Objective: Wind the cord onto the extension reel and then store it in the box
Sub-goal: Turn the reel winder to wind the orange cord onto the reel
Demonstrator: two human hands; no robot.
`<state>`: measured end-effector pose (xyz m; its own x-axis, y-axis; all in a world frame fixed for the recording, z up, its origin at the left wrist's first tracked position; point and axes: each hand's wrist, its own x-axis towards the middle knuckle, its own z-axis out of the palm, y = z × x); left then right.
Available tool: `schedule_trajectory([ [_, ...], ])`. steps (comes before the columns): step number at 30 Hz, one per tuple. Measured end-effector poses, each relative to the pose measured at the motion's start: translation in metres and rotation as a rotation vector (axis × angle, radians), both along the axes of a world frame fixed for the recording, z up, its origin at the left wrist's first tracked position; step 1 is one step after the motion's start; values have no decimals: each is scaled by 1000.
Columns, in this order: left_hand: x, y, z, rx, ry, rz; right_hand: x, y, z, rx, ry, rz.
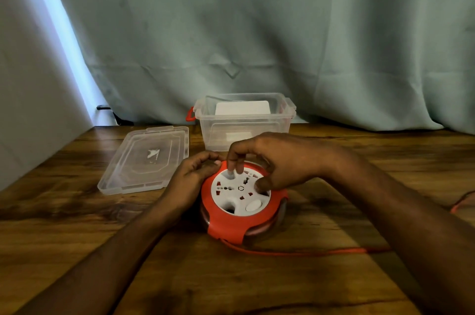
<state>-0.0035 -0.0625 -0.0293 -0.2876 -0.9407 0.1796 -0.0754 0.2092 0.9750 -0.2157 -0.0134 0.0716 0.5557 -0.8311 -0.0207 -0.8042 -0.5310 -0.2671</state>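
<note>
A round red extension reel (226,224) with a white socket face lies flat on the wooden table (77,224). My left hand (191,178) is cupped against its left rim, holding it steady. My right hand (277,160) rests on top, with fingertips pressed into recesses of the white face. The red cord (308,252) leaves the reel's front and runs right across the table, passing under my right forearm; another stretch of it shows at the far right edge. A clear plastic box (244,122) stands open just behind the reel.
The box's clear lid (146,158) lies flat on the table to the left of the box. A white item sits inside the box. A green curtain hangs behind the table, and a pale wall borders the left side.
</note>
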Motion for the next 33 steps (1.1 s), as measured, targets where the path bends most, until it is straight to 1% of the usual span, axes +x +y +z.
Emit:
schedule_trajectory([
  [12,1,0,1,-26,-27,-21,-2,-5,-9,96,-21,66],
  [17,1,0,1,0,8,-50,-1,-5,-10,127,-83,64],
  [21,1,-1,0,6,40,-32,2,-5,-10,82,-48,23],
  [25,0,0,-2,-34,40,11,5,-3,-11,5,14,6],
  [33,-6,10,1,-115,-34,169,3,-1,-10,-190,89,7],
])
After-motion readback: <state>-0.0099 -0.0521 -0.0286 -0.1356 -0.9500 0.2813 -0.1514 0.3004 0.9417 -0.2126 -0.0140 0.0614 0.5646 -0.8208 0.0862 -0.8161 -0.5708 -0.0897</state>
